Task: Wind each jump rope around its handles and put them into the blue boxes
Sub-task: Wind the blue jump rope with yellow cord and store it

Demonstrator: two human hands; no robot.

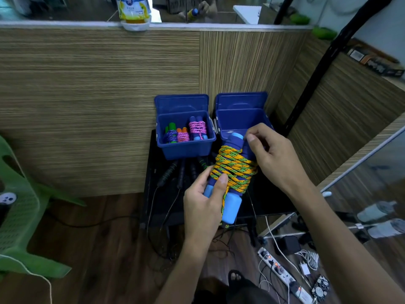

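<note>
Your left hand (205, 201) gripped the yellow-green braided rope wound on blue handles (233, 172) over the black table's (269, 200) middle; right hand (270, 153) pinched its top. Left blue plastic box (186, 148) held three bundles, right box (241, 119) looked empty (black ropes (182, 172) unwound, approx. halfway).

Two open boxes are sitting side by side at the frame's centre, the left box (186, 148) holding three wound ropes (185, 133), the right box (238, 119) lying behind a wound rope (234, 170) held between both hands, with unwound ropes (175, 172) lying before the left box.
</note>
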